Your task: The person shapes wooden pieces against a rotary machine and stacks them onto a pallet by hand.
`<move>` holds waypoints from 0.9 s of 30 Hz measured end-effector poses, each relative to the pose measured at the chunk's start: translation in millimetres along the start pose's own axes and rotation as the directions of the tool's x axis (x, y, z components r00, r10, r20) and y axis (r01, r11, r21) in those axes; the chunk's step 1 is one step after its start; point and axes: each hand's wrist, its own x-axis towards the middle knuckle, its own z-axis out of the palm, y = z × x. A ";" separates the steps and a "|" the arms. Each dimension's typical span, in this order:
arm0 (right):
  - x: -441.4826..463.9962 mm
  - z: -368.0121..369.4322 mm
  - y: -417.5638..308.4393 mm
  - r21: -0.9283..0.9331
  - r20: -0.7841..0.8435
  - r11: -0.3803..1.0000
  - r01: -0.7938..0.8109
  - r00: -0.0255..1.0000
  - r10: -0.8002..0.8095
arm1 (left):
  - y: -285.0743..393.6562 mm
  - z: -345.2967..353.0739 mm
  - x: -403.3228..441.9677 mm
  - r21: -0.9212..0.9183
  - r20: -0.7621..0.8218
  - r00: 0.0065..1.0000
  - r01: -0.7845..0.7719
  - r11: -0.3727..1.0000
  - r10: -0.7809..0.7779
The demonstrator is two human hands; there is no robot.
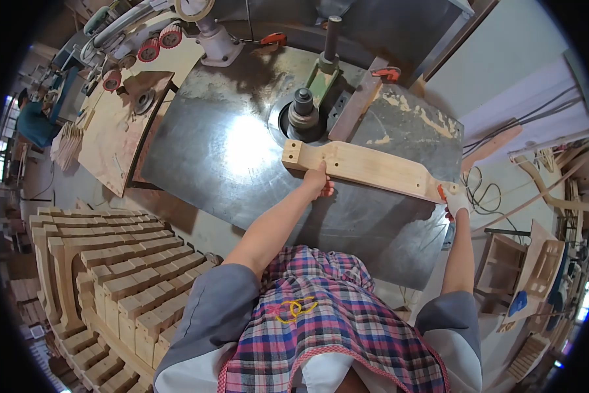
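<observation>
A pale wooden furniture leg (373, 166) with drilled holes and a narrowed right end is held over the metal machine table (196, 150). My left hand (319, 179) is closed on its near edge, close to the squared left end. At the narrow right end, my right hand (457, 199), in a white and orange-red glove, grips the wood. Just beyond the left end stands the machine's upright spindle (302, 111) in a round opening. From this angle I cannot tell whether wood and spindle touch.
A rusty fence bar (359, 98) with an orange clamp (387, 74) lies right of the spindle. Stacked wooden pieces (124, 268) stand at my left. A roller feeder (159, 44) is at the back left. Cables (483, 190) hang at right. Another person (36, 121) works far left.
</observation>
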 end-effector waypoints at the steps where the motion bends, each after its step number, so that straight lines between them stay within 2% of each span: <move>1: 0.2 3.1 2.4 0.022 -0.010 1.000 -0.016 1.000 0.016 | 1.1 -0.2 -0.3 0.005 -0.002 1.000 0.001 1.000 -0.001; 4: -4.3 6.5 11.7 0.075 -0.049 0.996 -0.054 0.997 0.057 | 1.5 -0.1 -0.5 0.004 0.000 1.000 0.002 1.000 -0.002; 6: -19.7 10.9 13.6 0.123 -0.098 0.992 -0.020 0.995 0.032 | 4.1 -2.6 2.5 0.006 0.016 1.000 0.002 1.000 -0.002; 9: -15.8 18.9 26.6 0.164 -0.074 0.983 -0.081 0.993 0.094 | 5.5 -7.2 7.2 0.030 0.060 0.998 0.012 0.999 -0.014; 14: -27.4 29.1 38.5 0.221 -0.114 0.973 -0.073 0.988 0.100 | 14.7 -12.4 6.2 0.044 0.109 0.993 0.046 0.998 -0.050; 19: -56.7 39.3 39.7 0.201 -0.114 0.971 -0.132 0.981 0.157 | 23.5 -21.5 12.3 0.093 0.204 0.977 0.045 0.995 -0.063; 27: -92.5 66.3 53.3 0.232 -0.164 0.964 -0.128 0.972 0.168 | 36.7 -31.8 24.8 0.192 0.235 0.970 0.011 0.981 -0.057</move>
